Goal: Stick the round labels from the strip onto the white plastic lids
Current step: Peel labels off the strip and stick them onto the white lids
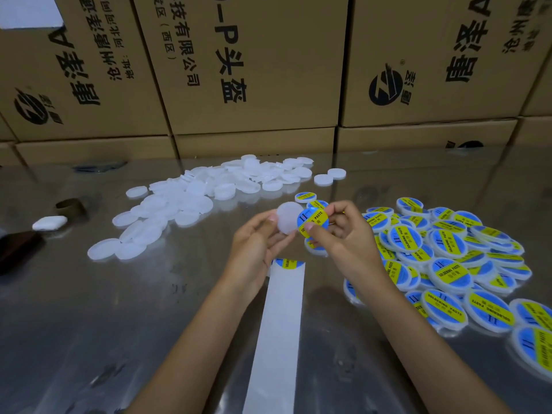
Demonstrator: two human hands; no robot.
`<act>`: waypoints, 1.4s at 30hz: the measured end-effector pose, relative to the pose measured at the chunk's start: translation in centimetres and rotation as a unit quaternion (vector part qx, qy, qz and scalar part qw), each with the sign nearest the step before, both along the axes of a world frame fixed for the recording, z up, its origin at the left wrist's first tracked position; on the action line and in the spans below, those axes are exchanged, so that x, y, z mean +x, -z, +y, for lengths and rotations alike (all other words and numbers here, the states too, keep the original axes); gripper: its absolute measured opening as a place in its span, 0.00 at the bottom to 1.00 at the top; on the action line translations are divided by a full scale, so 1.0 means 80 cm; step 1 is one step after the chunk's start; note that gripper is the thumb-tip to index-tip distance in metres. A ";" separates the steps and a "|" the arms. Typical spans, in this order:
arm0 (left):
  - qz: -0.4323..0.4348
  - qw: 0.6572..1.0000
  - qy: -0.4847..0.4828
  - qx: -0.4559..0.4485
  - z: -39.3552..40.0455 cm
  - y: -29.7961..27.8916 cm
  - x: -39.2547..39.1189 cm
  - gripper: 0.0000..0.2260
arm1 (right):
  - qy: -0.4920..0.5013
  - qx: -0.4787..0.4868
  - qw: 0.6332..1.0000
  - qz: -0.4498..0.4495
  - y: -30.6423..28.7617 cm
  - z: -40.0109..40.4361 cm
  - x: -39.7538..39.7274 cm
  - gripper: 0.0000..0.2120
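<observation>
Head view: the left hand (257, 243) holds a bare white lid (288, 218) in a fingertip grip above the tabletop (89, 309). The right hand (340, 231) pinches a round label (313, 223) just right of the lid, overlapping its edge, face tilted toward it. The strip (282, 324) lies below.

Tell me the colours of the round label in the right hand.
The label is blue with a yellow band and dark lettering, seen in the head view.

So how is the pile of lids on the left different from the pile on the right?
The left pile of plain white plastic lids has no stickers; the right pile of lids wears blue and yellow round labels. The left pile lies farther from the person, the right pile nearer. Both are round lids on the shiny table.
</observation>
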State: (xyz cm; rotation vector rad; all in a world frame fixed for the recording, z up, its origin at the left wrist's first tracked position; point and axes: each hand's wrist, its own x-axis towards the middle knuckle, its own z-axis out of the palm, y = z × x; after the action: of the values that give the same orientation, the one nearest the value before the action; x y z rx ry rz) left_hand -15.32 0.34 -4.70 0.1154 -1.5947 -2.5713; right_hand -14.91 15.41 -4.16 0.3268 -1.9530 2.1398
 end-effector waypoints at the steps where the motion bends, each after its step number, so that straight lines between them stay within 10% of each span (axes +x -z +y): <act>1: 0.001 1.000 0.028 0.011 0.003 -0.001 0.002 0.11 | -0.001 0.006 1.000 0.005 0.000 -0.001 0.000 0.13; 31: -0.013 0.993 0.101 0.065 0.012 -0.007 0.012 0.12 | 0.147 0.164 0.971 0.090 0.018 0.002 -0.012 0.26; 42: -0.010 0.990 0.134 0.033 0.012 -0.008 0.016 0.13 | 0.167 0.149 0.968 0.114 0.026 0.009 -0.022 0.15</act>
State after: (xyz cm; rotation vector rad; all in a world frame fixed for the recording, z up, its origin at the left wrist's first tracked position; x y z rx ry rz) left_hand -14.02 1.32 -4.09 -0.0743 -1.6319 -2.8330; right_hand -16.67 16.13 -6.23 0.2582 -2.0229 1.5341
